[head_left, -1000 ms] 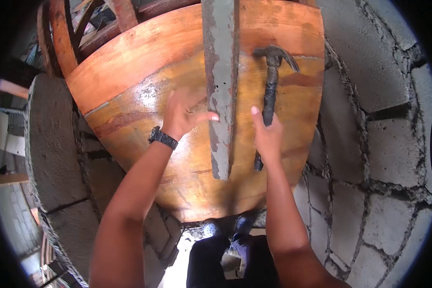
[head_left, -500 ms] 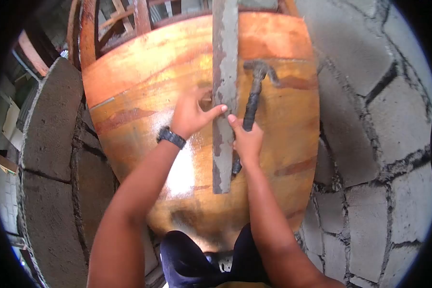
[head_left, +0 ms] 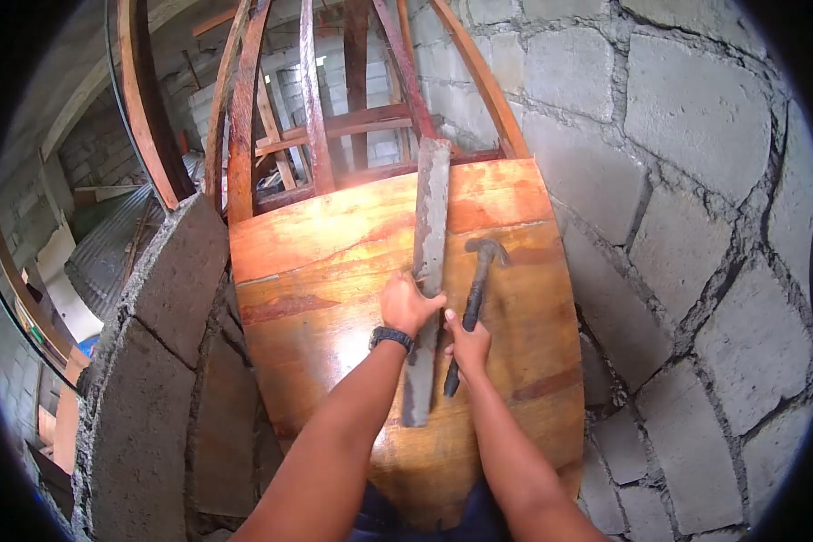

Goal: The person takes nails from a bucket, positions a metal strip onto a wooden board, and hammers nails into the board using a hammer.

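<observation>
A long cement-stained board (head_left: 432,208) lies lengthwise over a varnished wooden panel (head_left: 316,248). My left hand (head_left: 408,304), with a dark watch at the wrist, is closed at the board's left edge, its thumb across the face; whether a small item is between the fingers is too small to tell. My right hand (head_left: 468,348) is wrapped round the dark handle of a claw hammer (head_left: 486,253), just right of the board. The hammer head points away from me, over the panel.
Concrete block walls rise on the right (head_left: 696,108) and the left (head_left: 144,397). Upright wooden bars (head_left: 312,108) stand behind the panel's far edge. Corrugated metal sheeting (head_left: 113,244) and loose boards are at the far left.
The view has tilted up, showing more bars and wall. The hammer and my right hand have come closer to the board and my left hand, whose fingers have drawn in from a looser spread.
</observation>
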Action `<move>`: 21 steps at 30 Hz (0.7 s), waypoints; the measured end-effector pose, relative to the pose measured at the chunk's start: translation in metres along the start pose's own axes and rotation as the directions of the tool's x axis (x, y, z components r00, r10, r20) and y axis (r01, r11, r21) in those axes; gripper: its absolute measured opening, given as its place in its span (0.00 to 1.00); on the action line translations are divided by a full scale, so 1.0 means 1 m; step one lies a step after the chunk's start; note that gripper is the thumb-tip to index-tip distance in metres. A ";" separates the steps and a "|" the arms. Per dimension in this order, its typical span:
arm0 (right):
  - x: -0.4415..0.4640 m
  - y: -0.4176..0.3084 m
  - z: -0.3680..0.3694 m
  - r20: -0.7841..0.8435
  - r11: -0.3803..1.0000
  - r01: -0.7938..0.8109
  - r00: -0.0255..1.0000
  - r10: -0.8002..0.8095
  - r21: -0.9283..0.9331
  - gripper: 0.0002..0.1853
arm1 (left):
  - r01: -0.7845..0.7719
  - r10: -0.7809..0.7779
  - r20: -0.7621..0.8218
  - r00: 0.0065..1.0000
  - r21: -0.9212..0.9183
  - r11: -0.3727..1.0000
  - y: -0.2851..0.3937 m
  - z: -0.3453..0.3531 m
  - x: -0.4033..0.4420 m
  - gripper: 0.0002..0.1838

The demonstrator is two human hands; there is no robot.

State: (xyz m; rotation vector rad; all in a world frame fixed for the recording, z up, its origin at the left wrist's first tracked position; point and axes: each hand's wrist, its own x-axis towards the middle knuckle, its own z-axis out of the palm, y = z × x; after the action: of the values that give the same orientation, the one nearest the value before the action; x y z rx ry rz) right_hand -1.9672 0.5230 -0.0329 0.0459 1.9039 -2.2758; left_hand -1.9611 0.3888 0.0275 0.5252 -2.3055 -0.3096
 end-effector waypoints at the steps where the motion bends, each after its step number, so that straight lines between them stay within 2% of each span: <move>1: -0.005 0.002 -0.007 0.023 0.998 -0.004 1.000 0.003 0.055 0.25 | -0.038 0.039 0.018 0.999 -0.009 0.999 -0.007 0.001 0.000 0.29; 2: -0.014 -0.002 -0.014 0.046 0.994 -0.014 0.999 0.009 0.109 0.25 | -0.037 0.037 0.025 0.999 -0.008 0.999 -0.011 -0.007 0.005 0.29; 4: -0.034 -0.004 -0.037 0.037 0.991 -0.067 0.997 0.063 0.120 0.24 | -0.274 0.276 0.073 0.958 -0.042 0.961 -0.021 -0.026 0.017 0.28; 6: -0.045 0.003 -0.062 0.036 0.995 -0.040 0.999 0.036 0.096 0.22 | -0.424 0.421 0.156 0.893 -0.021 0.906 -0.034 -0.040 0.044 0.27; 8: -0.052 0.002 -0.081 0.006 0.997 -0.043 0.999 0.042 0.070 0.21 | -0.493 0.481 0.234 0.845 -0.009 0.870 -0.034 -0.058 0.072 0.31; 10: -0.057 -0.001 -0.096 0.044 0.997 -0.025 0.999 0.022 0.077 0.21 | -0.517 0.503 0.326 0.800 -0.050 0.855 -0.028 -0.077 0.101 0.31; 12: -0.057 -0.008 -0.103 0.041 0.998 -0.014 0.999 0.012 0.053 0.20 | -0.619 0.605 0.252 0.755 -0.031 0.785 -0.037 -0.075 0.123 0.31; 14: -0.053 -0.020 -0.104 0.097 0.996 0.062 0.993 -0.068 0.061 0.20 | -0.632 0.599 0.292 0.746 0.028 0.774 -0.058 -0.062 0.135 0.32; 15: -0.047 -0.029 -0.101 0.092 0.996 0.062 0.994 -0.067 0.058 0.20 | -0.593 0.561 0.271 0.782 0.048 0.804 -0.063 -0.058 0.139 0.33; 16: -0.041 -0.037 -0.096 0.101 0.995 0.095 0.990 -0.095 0.001 0.21 | -0.548 0.517 0.255 0.817 0.067 0.834 -0.064 -0.056 0.137 0.34; 17: -0.036 -0.041 -0.092 0.117 0.991 0.121 0.987 -0.114 -0.060 0.22 | -0.582 0.551 0.202 0.809 0.152 0.799 -0.066 -0.054 0.135 0.35; 18: -0.027 -0.043 -0.088 0.122 0.992 0.108 0.988 -0.099 -0.069 0.22 | -0.573 0.540 0.212 0.814 0.148 0.806 -0.069 -0.052 0.134 0.35; 20: -0.002 -0.054 -0.077 0.141 0.884 0.365 0.931 -0.337 -0.293 0.26 | -0.584 0.543 0.297 0.785 0.064 0.809 -0.073 -0.052 0.142 0.35; 21: 0.004 -0.062 -0.070 0.144 0.885 0.362 0.932 -0.333 -0.294 0.26 | -0.683 0.645 0.254 0.720 0.101 0.723 -0.068 -0.057 0.143 0.34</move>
State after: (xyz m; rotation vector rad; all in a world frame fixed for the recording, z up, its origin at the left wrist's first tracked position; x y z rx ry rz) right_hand -1.9872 0.6015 0.0145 -0.4701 2.3591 -2.0865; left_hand -1.9938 0.2591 0.1298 -0.3009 -2.5580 0.2305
